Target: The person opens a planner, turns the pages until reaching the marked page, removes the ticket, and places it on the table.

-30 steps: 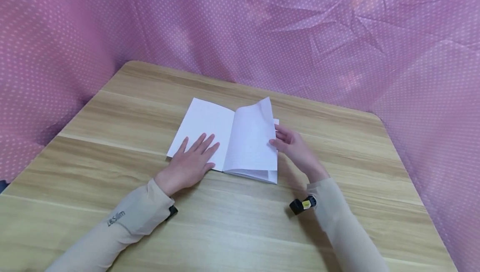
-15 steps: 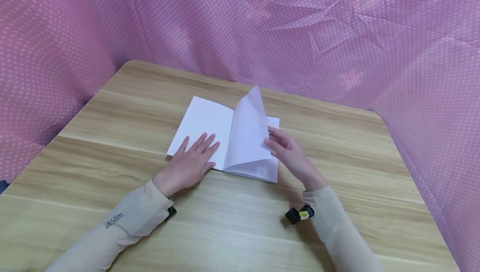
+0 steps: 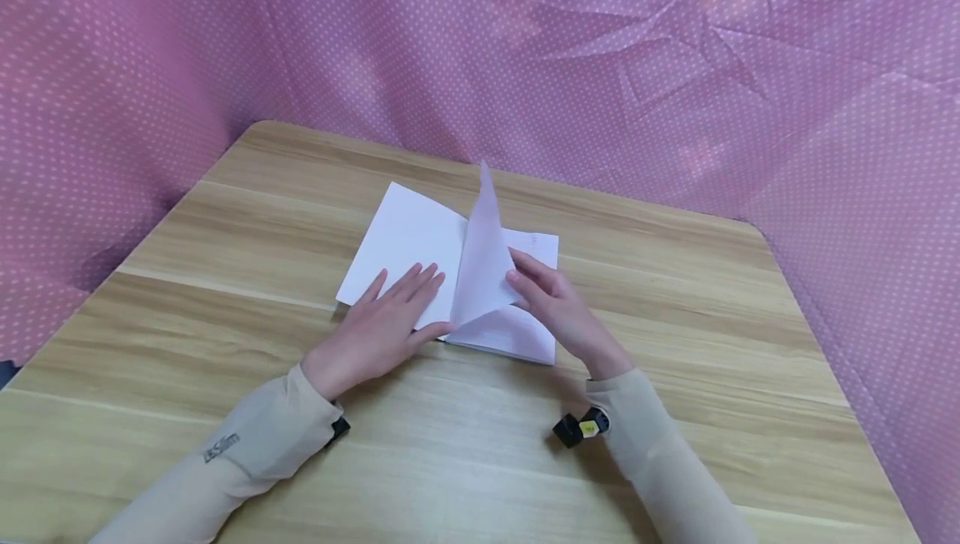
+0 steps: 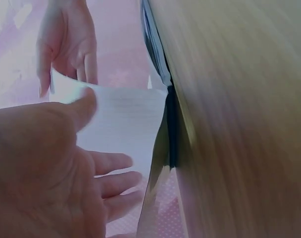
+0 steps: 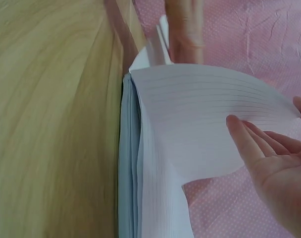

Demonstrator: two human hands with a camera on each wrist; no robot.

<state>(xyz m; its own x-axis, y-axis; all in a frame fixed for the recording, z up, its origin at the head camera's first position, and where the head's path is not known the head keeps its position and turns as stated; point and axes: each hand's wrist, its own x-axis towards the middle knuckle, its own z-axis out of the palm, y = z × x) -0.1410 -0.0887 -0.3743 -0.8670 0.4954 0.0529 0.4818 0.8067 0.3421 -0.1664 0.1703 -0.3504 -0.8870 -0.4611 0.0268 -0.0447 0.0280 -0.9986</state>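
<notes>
A notebook (image 3: 416,223) with a white left-hand page and ruled paper lies spread on the wooden table. My left hand (image 3: 375,327) rests on the lower part of its left page, fingers stretched out, the thumb near the fold. One lined page (image 3: 482,265) stands up from the spine. My right hand (image 3: 558,306) pinches that page at its outer edge, thumb on one face and fingers behind. In the right wrist view the page (image 5: 200,99) bends in a curve from the binding to the right hand (image 5: 279,168). Beneath it shows the right-hand stack of pages (image 3: 517,336).
The wooden tabletop (image 3: 465,461) runs on all sides of the notebook. A pink dotted cloth (image 3: 450,44) hangs behind and beside the table. A small black camera (image 3: 581,427) sits at the right wrist.
The right hand has moved left, swinging the page from near the right stack up to almost upright. The left hand stays on the left page, its thumb now nearer the fold.
</notes>
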